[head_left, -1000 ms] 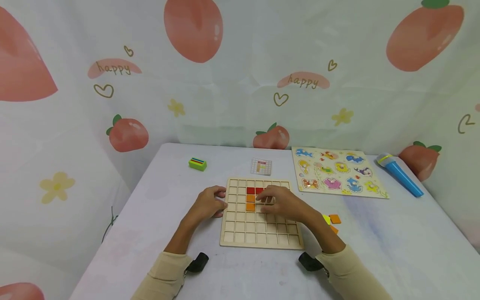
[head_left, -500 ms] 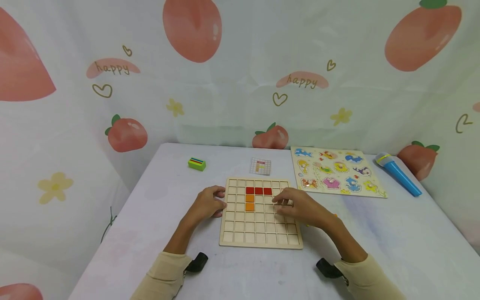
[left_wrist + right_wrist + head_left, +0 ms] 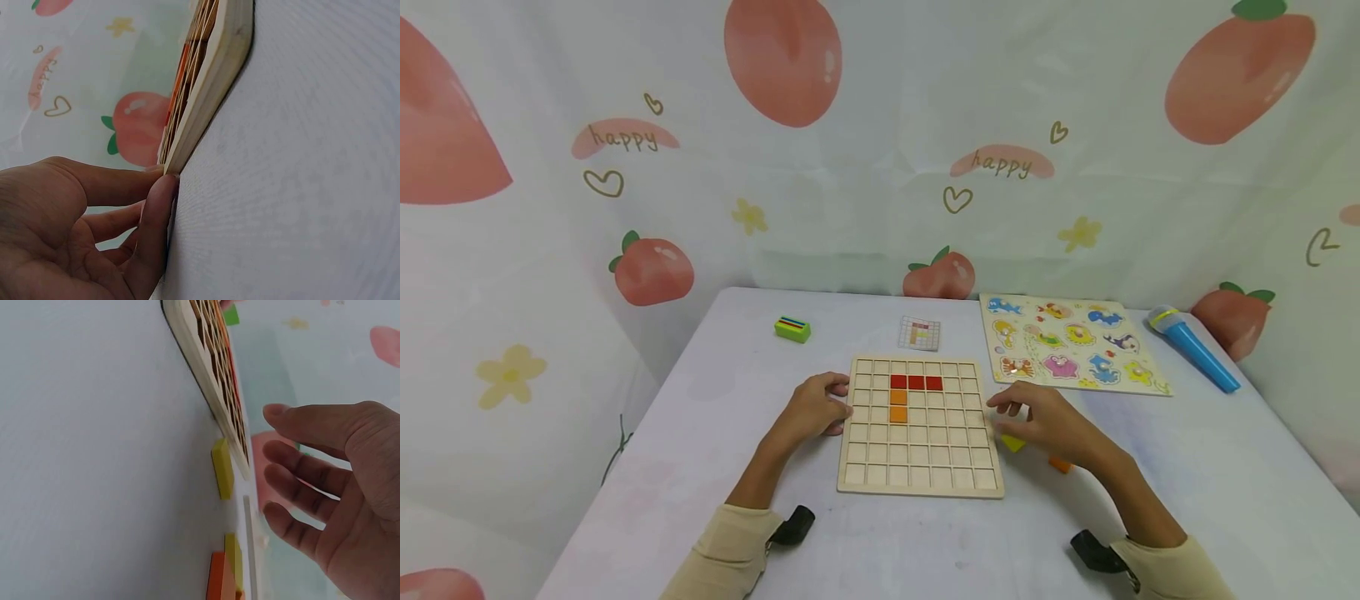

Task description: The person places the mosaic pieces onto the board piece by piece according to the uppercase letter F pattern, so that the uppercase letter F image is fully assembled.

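2 hands, left [image 3: 811,410] fingertips against grid board [image 3: 921,475] edge, right [image 3: 1045,421] relaxed, empty, above yellow tile [image 3: 1012,443]

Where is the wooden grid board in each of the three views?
Head: grid board at centre, between both hands.
Left wrist: its edge runs from the top down to the left hand.
Right wrist: top, slanting.
Shared landmark: the orange tiles in it.

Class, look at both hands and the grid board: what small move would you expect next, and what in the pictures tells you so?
Probably the right hand lowers to pick up the yellow tile beside the grid board. Its fingers are open and empty just above that tile, while the left hand steadies the board's edge, and many squares are unfilled.
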Tool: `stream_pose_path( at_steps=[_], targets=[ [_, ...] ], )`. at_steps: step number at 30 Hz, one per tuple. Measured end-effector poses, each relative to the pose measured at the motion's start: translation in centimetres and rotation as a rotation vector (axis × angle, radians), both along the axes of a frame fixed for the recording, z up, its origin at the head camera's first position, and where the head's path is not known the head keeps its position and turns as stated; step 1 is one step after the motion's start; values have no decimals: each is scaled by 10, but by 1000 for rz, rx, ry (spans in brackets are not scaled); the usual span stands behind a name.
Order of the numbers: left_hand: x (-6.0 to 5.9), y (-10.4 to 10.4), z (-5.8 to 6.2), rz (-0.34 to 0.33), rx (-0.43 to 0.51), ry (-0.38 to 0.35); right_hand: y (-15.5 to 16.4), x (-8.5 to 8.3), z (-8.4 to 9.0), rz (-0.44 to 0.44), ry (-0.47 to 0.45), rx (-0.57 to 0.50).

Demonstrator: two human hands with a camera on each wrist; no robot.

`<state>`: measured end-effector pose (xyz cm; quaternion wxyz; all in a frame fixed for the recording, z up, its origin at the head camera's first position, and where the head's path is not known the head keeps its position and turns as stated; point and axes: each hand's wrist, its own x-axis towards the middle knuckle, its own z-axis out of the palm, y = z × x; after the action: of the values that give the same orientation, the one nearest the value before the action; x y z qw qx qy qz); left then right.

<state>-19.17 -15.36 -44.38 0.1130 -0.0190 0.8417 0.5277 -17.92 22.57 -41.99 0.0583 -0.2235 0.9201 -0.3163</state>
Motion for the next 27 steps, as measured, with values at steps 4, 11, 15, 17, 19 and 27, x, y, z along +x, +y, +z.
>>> stream_pose_path(
  at_steps=[4,11,15,17,19,27],
  targets=[
    [0,0,-1,-1,0,3,11,4,-2,-28,5,2],
    [-1,0,-1,1,4,-1,27,12,-4,-78,-3,-18],
    [-1,-1,0,-2,10,-1,35,15,-3,-107,6,-6],
    [0,-1,0,-3,12,0,39,17,-2,-130,14,3],
    [0,-1,0,-4,14,-1,43,18,-1,-146,25,13],
    [0,-1,1,-2,10,-9,58,20,0,-186,28,10]
  ],
)
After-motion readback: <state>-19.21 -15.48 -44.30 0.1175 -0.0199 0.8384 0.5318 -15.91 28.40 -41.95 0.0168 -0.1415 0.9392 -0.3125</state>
